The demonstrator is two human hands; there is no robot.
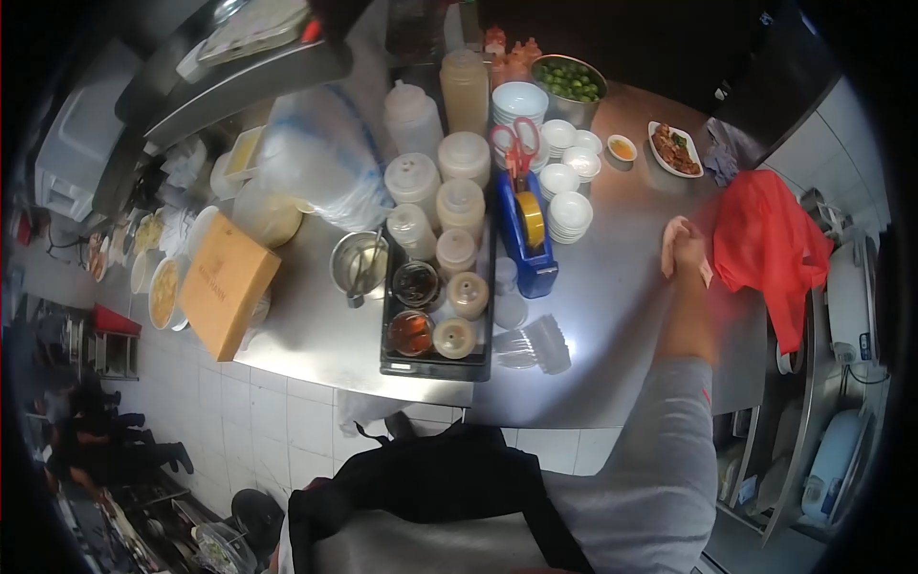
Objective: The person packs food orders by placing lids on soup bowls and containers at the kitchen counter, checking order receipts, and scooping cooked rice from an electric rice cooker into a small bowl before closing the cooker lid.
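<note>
My right hand (688, 253) reaches out over the steel counter (612, 354), fingers closed on a pale pink cloth (671, 244) that lies against the metal. Just right of it a red plastic bag (770, 230) hangs over the counter's side. Beyond the hand are a white dish of cooked food (675, 150) and a small bowl of orange sauce (622, 149). My left hand is out of the picture.
A black tray (435, 368) of squeeze bottles and jars stands mid-counter. Beside it are a blue tape dispenser (521, 234) with red-handled scissors (516, 143), stacked white bowls (571, 212) and clear plastic lids (547, 346). An orange-tan box (225, 287) stands left.
</note>
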